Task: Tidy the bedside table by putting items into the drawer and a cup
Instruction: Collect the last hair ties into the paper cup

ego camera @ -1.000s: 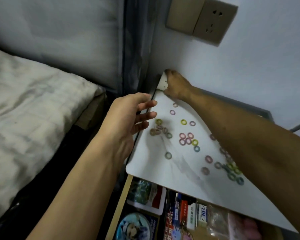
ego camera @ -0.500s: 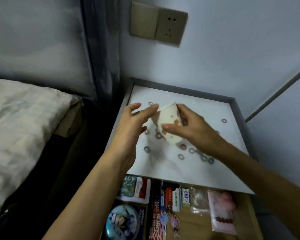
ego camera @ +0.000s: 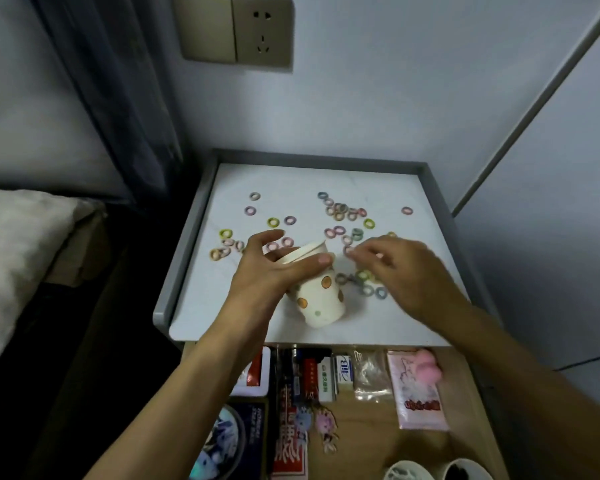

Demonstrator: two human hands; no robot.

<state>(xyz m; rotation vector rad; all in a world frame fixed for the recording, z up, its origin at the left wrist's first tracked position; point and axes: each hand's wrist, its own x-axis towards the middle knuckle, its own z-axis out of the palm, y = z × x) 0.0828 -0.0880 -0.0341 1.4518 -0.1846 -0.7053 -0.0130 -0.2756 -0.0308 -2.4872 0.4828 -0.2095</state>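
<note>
Nearest the onlooker, below the tabletop's front edge, an open drawer [ego camera: 360, 427] shows a wooden floor carrying a pink sachet [ego camera: 418, 393] at its right, a clear bag [ego camera: 373, 375] and a white eraser [ego camera: 343, 368] beside it, and printed packs and cards toward its left.

On the tabletop [ego camera: 291, 181], close to the middle of the front edge, is the cup [ego camera: 321, 299]: white paper with orange and green dots, tilted, base toward the front edge and rim leaning away to the far left. The left hand [ego camera: 267, 271] grips it at the rim, thumb pressed on the near right side and fingers spread over the far side.

Just right of the cup, the right hand [ego camera: 405, 271] hovers low with its fingers bent toward the rim; motion blur hides whether they pinch anything.

Small coloured rings [ego camera: 341, 211] lie scattered across the middle and far half of the tabletop: a dense cluster right of centre, a few under the right hand, a loose group near the left edge, one alone near the right edge.

Beyond the raised grey back edge, a wall socket [ego camera: 236, 29]. Left of the tabletop, a dark curtain [ego camera: 118, 98] and a bed [ego camera: 14, 244].
</note>
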